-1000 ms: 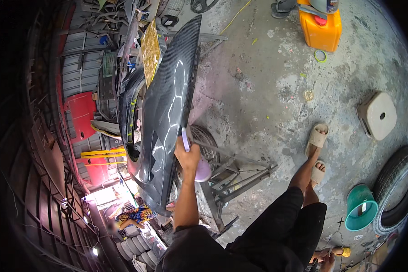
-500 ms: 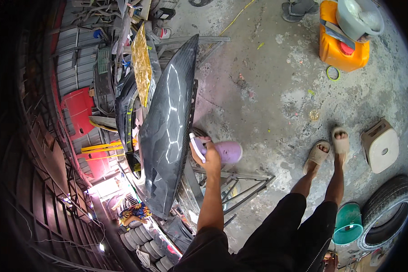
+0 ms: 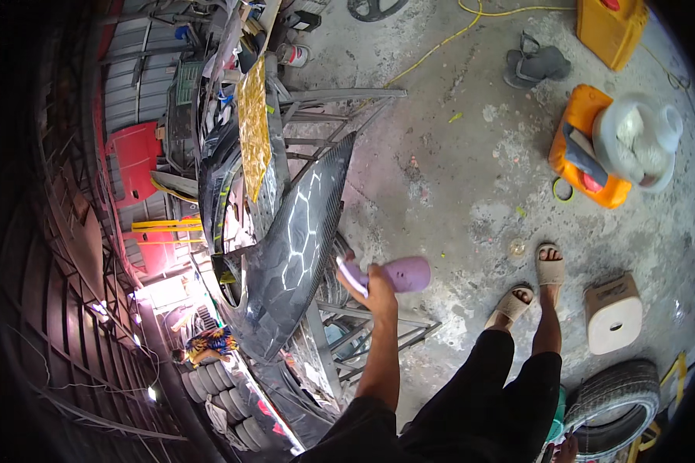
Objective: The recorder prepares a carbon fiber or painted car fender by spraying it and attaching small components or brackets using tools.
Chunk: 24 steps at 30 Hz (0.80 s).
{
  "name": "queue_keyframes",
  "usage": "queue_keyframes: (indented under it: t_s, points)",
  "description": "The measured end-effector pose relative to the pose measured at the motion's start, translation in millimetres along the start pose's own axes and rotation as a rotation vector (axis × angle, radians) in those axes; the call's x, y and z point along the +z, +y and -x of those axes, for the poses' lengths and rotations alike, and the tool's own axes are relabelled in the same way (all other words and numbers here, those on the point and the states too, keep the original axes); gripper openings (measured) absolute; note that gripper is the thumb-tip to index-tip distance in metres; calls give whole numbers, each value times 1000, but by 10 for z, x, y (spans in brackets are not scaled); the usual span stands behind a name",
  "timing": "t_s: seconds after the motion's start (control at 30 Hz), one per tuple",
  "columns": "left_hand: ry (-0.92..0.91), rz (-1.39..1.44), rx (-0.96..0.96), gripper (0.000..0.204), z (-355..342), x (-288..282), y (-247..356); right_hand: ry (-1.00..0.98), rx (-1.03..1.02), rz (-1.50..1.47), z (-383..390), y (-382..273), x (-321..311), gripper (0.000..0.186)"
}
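Observation:
My left hand (image 3: 378, 292) is closed around the neck and trigger of a purple spray bottle (image 3: 406, 275). The bottle lies nearly sideways, its pale sprayer head toward a glossy black car body panel (image 3: 305, 224). This long, pointed panel has a carbon-fibre weave along its edge and bright hexagon reflections on its face. A small space shows between nozzle and panel in the picture; whether spray comes out cannot be seen. At the lower edge, beside my leg, a small skin-coloured patch (image 3: 567, 449) seems to be my right hand; its fingers are not clear.
Metal frames (image 3: 386, 336) stand under and beside the panel. On the concrete floor are an orange jerrycan (image 3: 575, 123) with a clear tub (image 3: 649, 174), a beige stool (image 3: 614, 316), a tyre (image 3: 622, 386) and grey sandals (image 3: 537, 65). A person (image 3: 208, 343) is in the background.
The view has shifted, so the panel and jerrycan appear lower. My feet have moved, and my leg now covers most of the green bucket. The spray bottle stays in my left hand.

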<state>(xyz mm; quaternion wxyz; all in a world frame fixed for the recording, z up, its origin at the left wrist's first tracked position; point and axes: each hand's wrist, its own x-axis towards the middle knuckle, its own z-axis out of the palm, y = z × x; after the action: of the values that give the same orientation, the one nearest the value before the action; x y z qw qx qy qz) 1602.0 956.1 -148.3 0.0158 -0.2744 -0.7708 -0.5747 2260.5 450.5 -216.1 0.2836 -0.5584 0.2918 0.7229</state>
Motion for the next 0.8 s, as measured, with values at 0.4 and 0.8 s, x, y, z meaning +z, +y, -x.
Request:
queue_keyframes:
  t_s: [0.4, 0.8]
  points:
    - [-215, -290, -43, 32, -92, 341, 185, 212, -331, 1246, 86, -1906, 1084, 36]
    - [85, -459, -126, 22, -227, -370, 187, 88, -474, 1730, 287, -2934, 3295, 35]
